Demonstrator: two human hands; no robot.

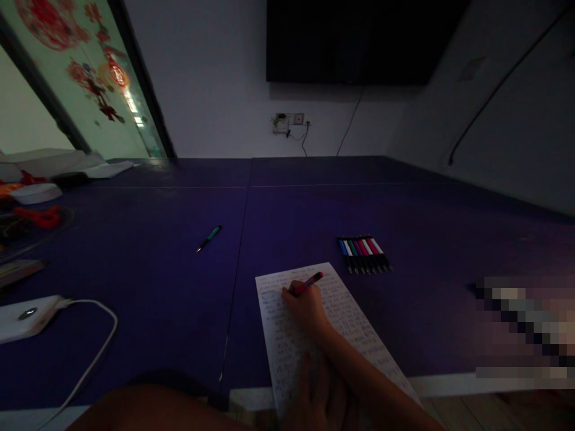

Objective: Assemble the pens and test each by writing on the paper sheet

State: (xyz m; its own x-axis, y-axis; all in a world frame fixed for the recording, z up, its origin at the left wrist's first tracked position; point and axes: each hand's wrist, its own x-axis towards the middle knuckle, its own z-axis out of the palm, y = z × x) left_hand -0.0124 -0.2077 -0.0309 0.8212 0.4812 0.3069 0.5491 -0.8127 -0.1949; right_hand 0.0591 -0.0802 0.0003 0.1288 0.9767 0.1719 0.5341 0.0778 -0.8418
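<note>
My right hand (304,306) is closed round a red pen (309,282), with its tip on a white sheet of paper (354,323) covered in handwriting. The sheet lies on the dark blue table (179,287) near its front edge. My left hand (317,392) lies flat on the lower part of the sheet, fingers stretched out, partly under my right forearm. A row of several pens (363,252) with coloured barrels lies side by side just beyond the sheet to the right. A single green pen (209,238) lies apart to the left.
A white device (24,317) with a white cable (96,353) sits at the left edge. Red items and white papers (40,197) crowd the far left. A dark screen (354,39) hangs on the wall; a blurred patch (525,329) is at the right.
</note>
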